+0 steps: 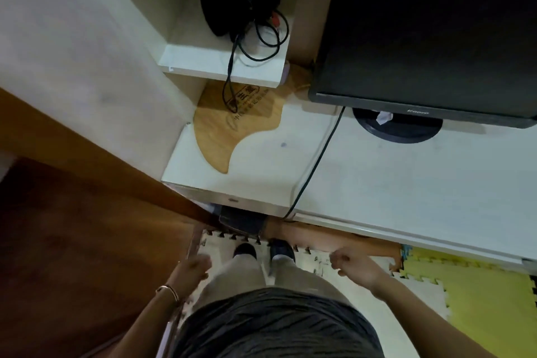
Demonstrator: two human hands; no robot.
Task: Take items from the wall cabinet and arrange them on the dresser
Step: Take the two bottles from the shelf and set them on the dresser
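Observation:
A black headset with tangled cables (241, 0) lies on a small white shelf (203, 64) of the open cabinet at the top. One cable hangs down over a fan-shaped wooden board (232, 131) that lies on the white surface (261, 177) below. My left hand (193, 267) and my right hand (353, 266) hang low in front of my body, over the floor, below the surface's front edge. Both have the fingers curled and hold nothing.
A black monitor (430, 32) on a round stand (398, 128) fills the upper right; its cable (316, 160) runs down over the front edge. A brown wooden panel (87, 139) is on the left. Foam floor mats, white and yellow (470, 291), lie underfoot.

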